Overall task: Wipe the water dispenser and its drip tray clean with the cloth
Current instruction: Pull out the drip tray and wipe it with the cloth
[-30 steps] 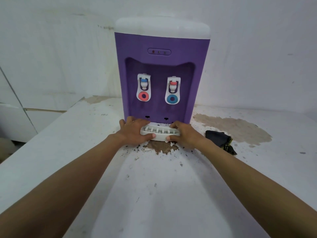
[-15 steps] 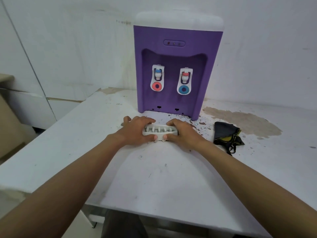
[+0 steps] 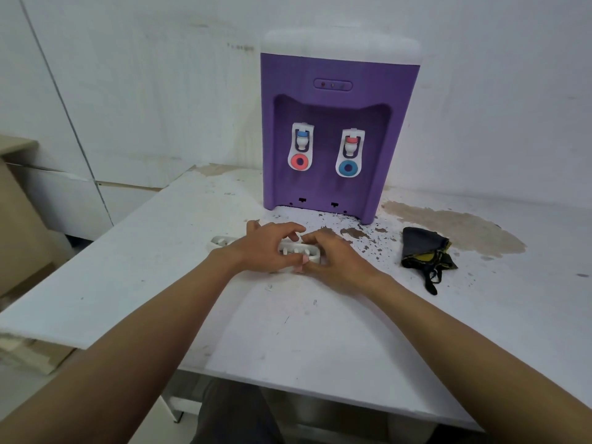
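**Drip tray drawn out onto the table, both hands on it**

Pulled clear of the dispenser's foot, where it sat a second ago, the white slotted plastic drip tray (image 3: 298, 251) now lies on the white tabletop (image 3: 288, 331), a little in front of the machine and apart from it. Half a second ago no white plastic showed beyond the left hand; now a white plastic piece (image 3: 221, 242) shows past that hand's wrist, and whether it is joined to the tray cannot be told.

The left hand (image 3: 266, 248) grips the tray's left part, fingers curled over the far edge and thumb at the near edge. The right hand (image 3: 336, 261) clasps the right end, its fingers bent round it. The two hands nearly meet over the tray.

The purple water dispenser with a white top (image 3: 339, 123) stands upright at the back of the table against the wall, with two white taps in its recess, the left tap (image 3: 301, 152) above a red ring and the right tap (image 3: 349, 155) above a blue ring.

The crumpled dark grey cloth with yellow trim (image 3: 423, 251) lies on the table to the right of the hands, untouched, near the dispenser's front right corner. Dark flakes (image 3: 368, 235) are scattered between the dispenser and the tray, and a large brown stain (image 3: 455, 232) spreads behind the cloth.
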